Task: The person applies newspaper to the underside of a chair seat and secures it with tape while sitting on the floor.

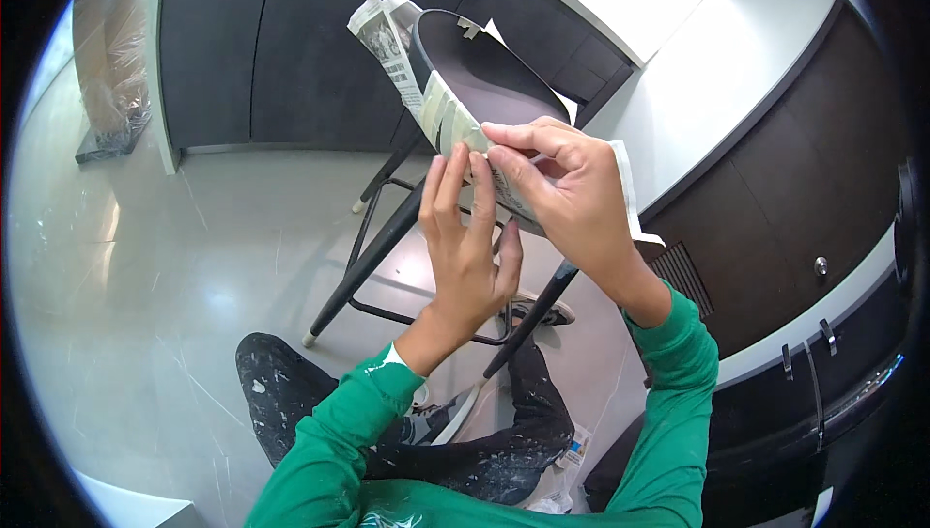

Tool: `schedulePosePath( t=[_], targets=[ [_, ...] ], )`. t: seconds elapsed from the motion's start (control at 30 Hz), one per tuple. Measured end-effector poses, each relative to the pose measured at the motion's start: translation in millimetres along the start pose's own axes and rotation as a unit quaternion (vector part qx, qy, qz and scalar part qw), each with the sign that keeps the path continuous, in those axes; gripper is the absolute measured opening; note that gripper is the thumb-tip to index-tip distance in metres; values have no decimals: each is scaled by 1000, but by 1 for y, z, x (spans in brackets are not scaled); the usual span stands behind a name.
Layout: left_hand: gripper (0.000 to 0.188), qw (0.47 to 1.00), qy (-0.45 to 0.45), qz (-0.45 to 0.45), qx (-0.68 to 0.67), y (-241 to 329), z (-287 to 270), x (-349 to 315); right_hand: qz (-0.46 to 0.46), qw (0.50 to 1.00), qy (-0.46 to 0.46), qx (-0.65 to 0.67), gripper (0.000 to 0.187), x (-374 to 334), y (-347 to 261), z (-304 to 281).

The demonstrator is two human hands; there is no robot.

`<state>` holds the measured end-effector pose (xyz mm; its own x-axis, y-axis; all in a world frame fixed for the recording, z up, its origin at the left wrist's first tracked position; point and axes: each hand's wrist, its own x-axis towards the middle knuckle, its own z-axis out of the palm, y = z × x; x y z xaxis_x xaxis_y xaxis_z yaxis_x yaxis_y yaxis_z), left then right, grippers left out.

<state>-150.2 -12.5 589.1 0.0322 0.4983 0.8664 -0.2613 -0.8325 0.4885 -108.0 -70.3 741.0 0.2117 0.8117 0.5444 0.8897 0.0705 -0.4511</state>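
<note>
Hands [523,208] x2 on 1 stool [484,68]

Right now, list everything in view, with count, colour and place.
stool: one, dark seat, black legs, centre.
newspaper: one sheet, printed grey-white, wrapped round the seat rim.
tape strips: several, pale, on the rim.
cabinets: dark, behind and at right.
floor: pale grey, glossy.
wrapped bundle: one, brown, far left.
trousers: black, paint-spattered, below.
sleeves: two, green.
left hand: fingers on the rim.
right hand: pinching the paper.
</note>
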Motion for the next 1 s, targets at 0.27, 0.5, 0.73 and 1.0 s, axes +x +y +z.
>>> schedulePosePath(
  t=[0.27, 0.5, 0.73, 1.0],
  targets=[
    [78, 999, 11, 14, 49, -17, 6, -1, 67, 992, -100, 23, 30, 6, 13, -16],
    [76, 989, -50, 116, 74, -24, -6, 23, 8, 995, -96, -9, 39, -6, 23, -45],
    [39, 938, -150, 295, 104, -28, -38, 86, -42, 992, 110, -45, 36, -77, 25, -100],
    [42, 888, -277, 341, 136, -6, -36, 121, 64, 996, -61, -19, 51, -110, 50, -91]
  ],
)
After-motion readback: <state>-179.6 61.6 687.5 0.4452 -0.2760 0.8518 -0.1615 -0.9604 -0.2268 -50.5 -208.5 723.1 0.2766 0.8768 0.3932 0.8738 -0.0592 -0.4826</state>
